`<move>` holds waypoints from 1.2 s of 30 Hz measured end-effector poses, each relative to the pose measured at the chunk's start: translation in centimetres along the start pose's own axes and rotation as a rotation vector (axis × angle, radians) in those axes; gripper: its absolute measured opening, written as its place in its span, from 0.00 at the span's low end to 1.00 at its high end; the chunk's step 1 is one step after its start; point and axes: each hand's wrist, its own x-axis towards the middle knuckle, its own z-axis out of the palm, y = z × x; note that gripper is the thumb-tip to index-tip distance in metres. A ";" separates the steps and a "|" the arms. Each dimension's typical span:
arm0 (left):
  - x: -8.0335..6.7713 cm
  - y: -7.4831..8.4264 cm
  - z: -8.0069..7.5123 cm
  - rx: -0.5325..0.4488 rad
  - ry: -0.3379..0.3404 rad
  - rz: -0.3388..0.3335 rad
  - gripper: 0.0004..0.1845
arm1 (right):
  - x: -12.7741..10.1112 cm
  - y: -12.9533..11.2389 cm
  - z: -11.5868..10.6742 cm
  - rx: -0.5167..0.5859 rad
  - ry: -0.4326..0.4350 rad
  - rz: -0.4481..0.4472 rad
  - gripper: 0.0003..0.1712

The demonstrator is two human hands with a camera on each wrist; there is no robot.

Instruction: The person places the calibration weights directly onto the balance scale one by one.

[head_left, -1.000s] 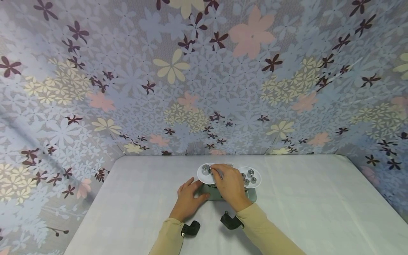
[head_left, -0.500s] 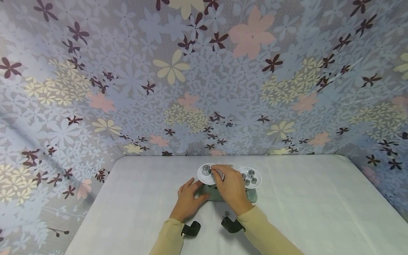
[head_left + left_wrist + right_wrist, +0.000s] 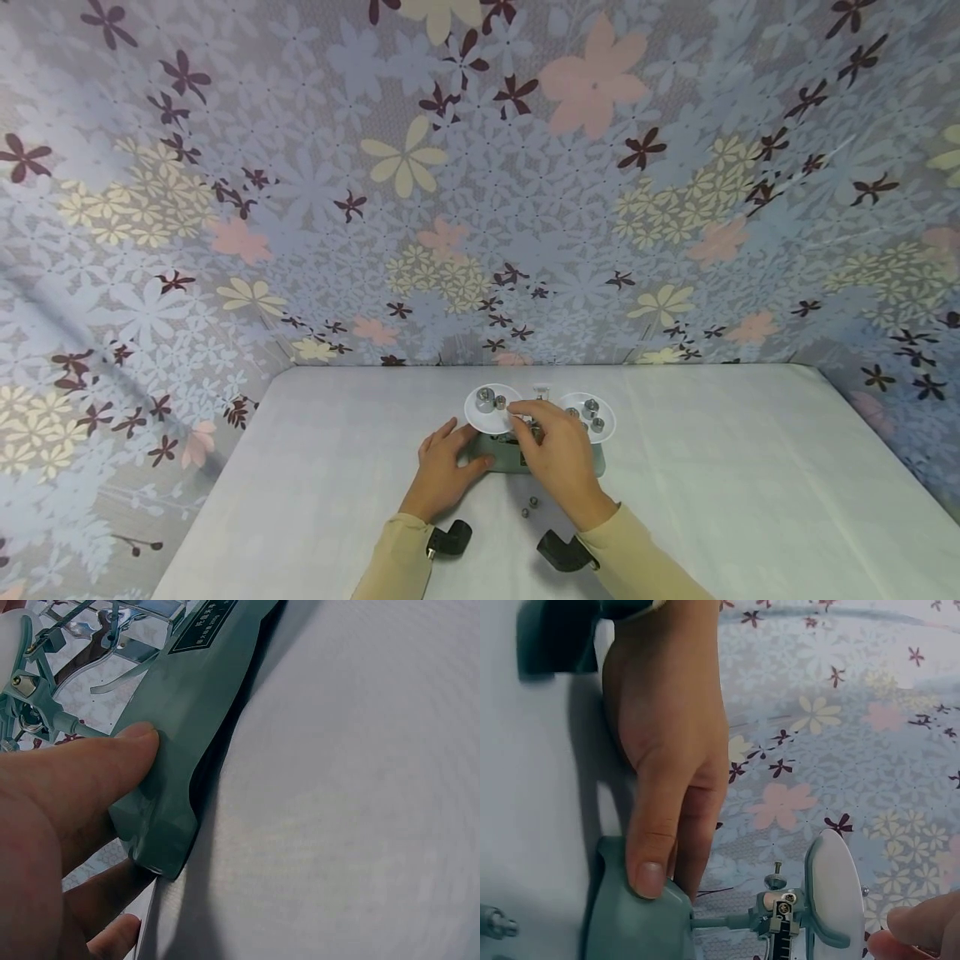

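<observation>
A green balance scale (image 3: 504, 458) stands on the table. My left hand (image 3: 442, 477) grips the left end of its base, thumb (image 3: 135, 750) along the front face and fingers behind. On the white left pan (image 3: 483, 423) stand a large metal weight (image 3: 485, 398) and a smaller weight (image 3: 500, 402). Just right of them is my right hand (image 3: 561, 454), its fingertips near the pan's edge with nothing seen between them. The right wrist view shows my right fingers (image 3: 930, 922) beside the upright-looking pan (image 3: 836, 900). Several metal weights (image 3: 591, 407) sit on the right pan (image 3: 607, 404), partly behind my right hand.
Two small weights (image 3: 533, 502) lie on the white tabletop (image 3: 337, 467) in front of the scale, between my forearms. Black wrist cameras (image 3: 450, 538) jut inward from both wrists. A flowered backdrop (image 3: 555, 250) rises behind the table and along its sides.
My right hand has drawn back to the right from the small weight, which now shows on the left pan. Two weights on the table are uncovered. My left hand has stayed on the base.
</observation>
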 end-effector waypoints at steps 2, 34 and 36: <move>0.0 0.0 0.0 0.002 0.006 0.008 0.31 | -0.4 0.1 -0.2 0.015 -0.010 0.005 0.08; 0.2 -0.2 0.1 -0.005 0.002 -0.008 0.30 | -4.7 1.4 -1.3 0.113 -0.077 0.051 0.12; 0.2 -0.2 0.1 -0.003 0.005 -0.007 0.30 | -4.9 1.4 -1.3 0.127 -0.087 0.069 0.12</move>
